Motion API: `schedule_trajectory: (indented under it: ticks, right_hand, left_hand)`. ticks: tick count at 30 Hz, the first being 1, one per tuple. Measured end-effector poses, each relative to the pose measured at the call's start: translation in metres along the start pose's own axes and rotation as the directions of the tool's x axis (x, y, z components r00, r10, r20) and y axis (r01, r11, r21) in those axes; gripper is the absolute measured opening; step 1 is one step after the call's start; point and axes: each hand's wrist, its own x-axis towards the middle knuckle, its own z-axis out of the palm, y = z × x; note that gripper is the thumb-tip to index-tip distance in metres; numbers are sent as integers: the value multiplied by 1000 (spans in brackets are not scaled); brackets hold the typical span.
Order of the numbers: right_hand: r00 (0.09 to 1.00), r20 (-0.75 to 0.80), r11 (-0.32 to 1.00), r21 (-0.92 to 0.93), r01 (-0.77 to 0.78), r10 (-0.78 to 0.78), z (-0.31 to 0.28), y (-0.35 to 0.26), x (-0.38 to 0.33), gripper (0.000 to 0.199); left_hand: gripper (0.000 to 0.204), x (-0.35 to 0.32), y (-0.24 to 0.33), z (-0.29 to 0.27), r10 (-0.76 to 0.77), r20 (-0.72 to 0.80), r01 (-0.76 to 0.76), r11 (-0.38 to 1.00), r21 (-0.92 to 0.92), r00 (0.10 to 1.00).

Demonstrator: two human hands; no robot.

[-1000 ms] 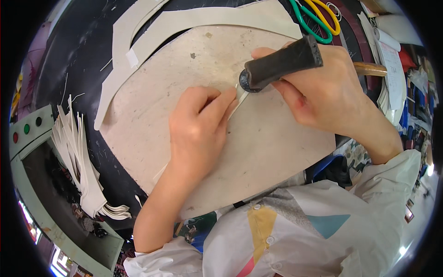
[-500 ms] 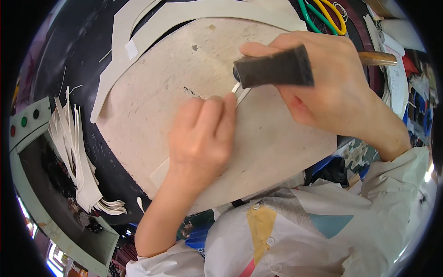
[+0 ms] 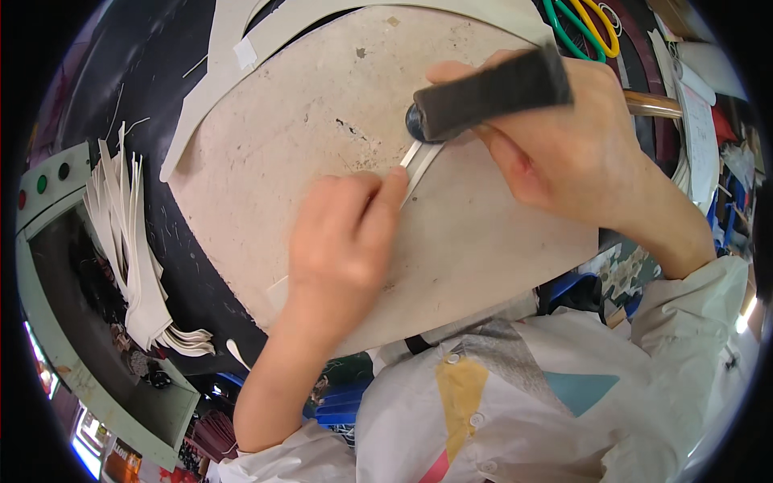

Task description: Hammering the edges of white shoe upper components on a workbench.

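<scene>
My right hand point(image 3: 580, 149) is closed round the wooden handle point(image 3: 651, 104) of a hammer. Its black metal head point(image 3: 495, 92) is tilted over the board, with the round face at the end of a narrow white strip point(image 3: 420, 167). Whether the face touches the strip I cannot tell. Just below and left of the head, my left hand point(image 3: 342, 249) has its fingers bent and closed on the strip, which lies on the pale board point(image 3: 491, 249). Part of the strip is hidden under the fingers. A white piece point(image 3: 277, 293) shows beside my left wrist.
Long curved white pieces point(image 3: 213, 92) lie along the board's far left edge. A bundle of white strips point(image 3: 141, 266) lies at left, beside a grey-green machine frame point(image 3: 40, 258) with buttons. Green and yellow loop handles point(image 3: 596, 32) are at the far right, papers point(image 3: 699, 145) at right.
The hammer head has tilted more, its far end rising. My left hand has drawn slightly toward me along the strip, showing more of it. The whole view has shifted a little.
</scene>
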Motion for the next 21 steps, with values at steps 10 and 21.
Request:
schedule_trajectory:
  ticks: [10,21]
  right_hand:
    - [988,-47,989,-10,-147,146,-10,12,-2,36]
    - [975,-191,984,-114,-139,116,-12,31,5,36]
  left_hand:
    - [37,25,8,-22,-18,253,-1,997,73,967]
    - [20,92,-27,17,-130,52,140,946,-293,990]
